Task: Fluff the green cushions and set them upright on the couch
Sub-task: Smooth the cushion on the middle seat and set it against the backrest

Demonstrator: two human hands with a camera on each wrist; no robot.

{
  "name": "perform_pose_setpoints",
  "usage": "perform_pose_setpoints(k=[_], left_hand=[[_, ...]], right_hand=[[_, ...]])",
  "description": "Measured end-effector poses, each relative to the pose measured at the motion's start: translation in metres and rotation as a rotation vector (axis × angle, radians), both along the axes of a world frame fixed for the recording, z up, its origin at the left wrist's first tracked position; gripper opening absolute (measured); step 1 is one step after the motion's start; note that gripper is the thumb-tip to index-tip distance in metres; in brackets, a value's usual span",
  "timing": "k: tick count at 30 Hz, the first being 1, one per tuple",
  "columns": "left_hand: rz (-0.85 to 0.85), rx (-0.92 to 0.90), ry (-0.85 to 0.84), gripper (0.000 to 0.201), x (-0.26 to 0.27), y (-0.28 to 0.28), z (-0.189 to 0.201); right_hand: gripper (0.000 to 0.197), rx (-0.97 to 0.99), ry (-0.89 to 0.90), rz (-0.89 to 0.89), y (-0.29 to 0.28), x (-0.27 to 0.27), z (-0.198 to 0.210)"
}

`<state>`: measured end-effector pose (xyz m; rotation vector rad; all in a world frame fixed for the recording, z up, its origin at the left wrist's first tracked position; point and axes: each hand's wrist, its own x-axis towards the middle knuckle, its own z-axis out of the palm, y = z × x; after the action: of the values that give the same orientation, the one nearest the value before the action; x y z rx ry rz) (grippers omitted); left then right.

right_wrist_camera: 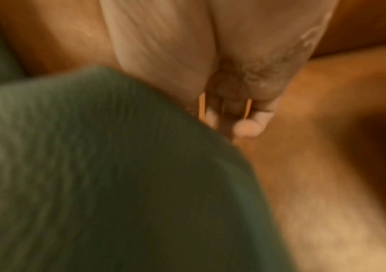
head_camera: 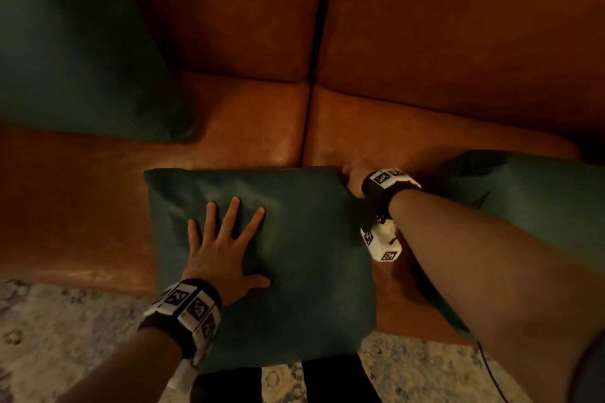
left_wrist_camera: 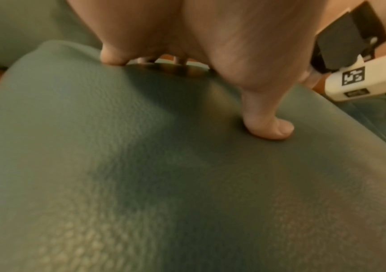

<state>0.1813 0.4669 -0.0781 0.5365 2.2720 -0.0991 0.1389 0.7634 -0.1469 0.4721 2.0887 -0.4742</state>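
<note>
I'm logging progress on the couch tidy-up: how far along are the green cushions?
Looks done: the left cushion stands against the couch backrest. In hand: the middle cushion lies flat, left hand pressing it, right hand at its far corner. Left: the right cushion lies on the seat.

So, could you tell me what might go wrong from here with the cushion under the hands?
1. The middle cushion overhangs the couch seat's front edge; it could slide to the floor.
2. The right hand is only at its far corner, and the grip is blurred in the wrist view, so a lift may slip.
3. The left hand presses flat, which flattens rather than fluffs.
</note>
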Motion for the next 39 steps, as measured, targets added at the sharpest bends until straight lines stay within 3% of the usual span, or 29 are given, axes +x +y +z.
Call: perform_pose_setpoints(k=[8, 11, 15, 18, 21, 24, 28, 31, 39], left_hand=[[0.024, -0.009, -0.028, 0.120, -0.001, -0.002, 0.004], [0.012, -0.057, -0.072, 0.117, -0.009, -0.003, 0.015], [0.017, -0.127, -0.006, 0.089, -0.045, 0.031, 0.043], [0.066, 0.065, 0.051, 0.075, -0.081, 0.095, 0.041], [0.017, 0.279, -0.113, 0.054, -0.104, 0.162, 0.018], [-0.072, 0.255, -0.311, 0.031, -0.109, 0.194, 0.003], [-0.088, 0.283, -0.221, 0.022, -0.108, 0.196, -0.002], [-0.030, 0.294, -0.185, 0.015, -0.099, 0.191, -0.001], [0.101, 0.477, -0.149, 0.012, -0.096, 0.189, 0.010]], right_hand=[[0.017, -0.059, 0.081, -0.076, 0.000, 0.008, 0.000], [0.020, -0.076, 0.158, -0.246, 0.028, 0.008, 0.016], [0.013, -0.117, 0.385, -0.533, 0.053, 0.027, 0.020], [0.014, -0.227, 0.533, -0.677, 0.035, 0.043, 0.020], [0.021, -0.350, 0.710, -0.772, 0.024, 0.054, 0.026], [0.027, -0.425, 0.779, -0.824, 0.019, 0.065, 0.035], [0.012, -0.676, 0.616, -1.072, 0.016, 0.071, 0.041], [0.027, -0.762, 0.424, -0.997, 0.015, 0.071, 0.041], [0.014, -0.684, 0.473, -0.902, 0.016, 0.057, 0.037]])
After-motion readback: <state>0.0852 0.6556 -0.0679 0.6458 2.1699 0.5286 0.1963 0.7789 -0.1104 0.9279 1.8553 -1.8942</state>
